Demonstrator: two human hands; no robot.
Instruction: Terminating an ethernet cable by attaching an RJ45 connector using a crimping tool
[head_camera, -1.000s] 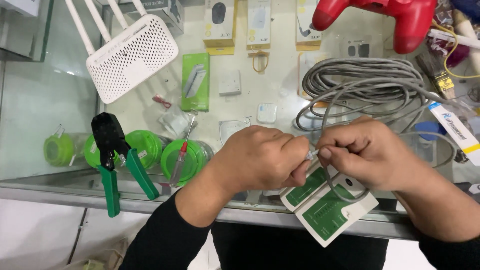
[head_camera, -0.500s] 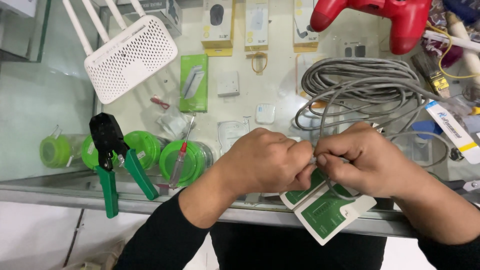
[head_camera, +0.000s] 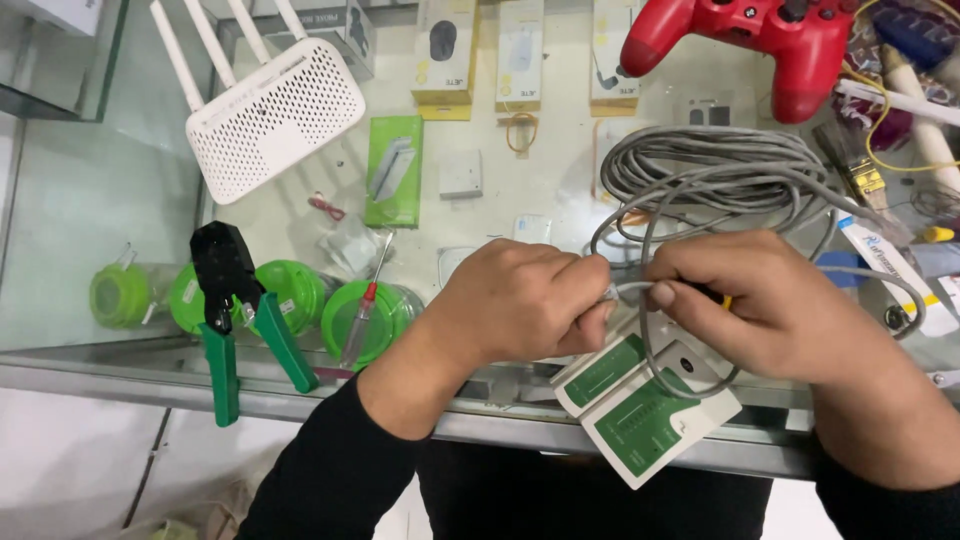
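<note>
Pinching the end of a grey cable (head_camera: 640, 292) between them, the left hand (head_camera: 520, 300) and right hand (head_camera: 770, 305) meet fingertip to fingertip at the near edge of a glass counter (head_camera: 80, 250); the cable's coil (head_camera: 720, 175) lies just beyond; a white-and-green cable tester (head_camera: 645, 405) sits beneath the hands; green-handled crimping pliers (head_camera: 235, 310) rest well to the left.
</note>
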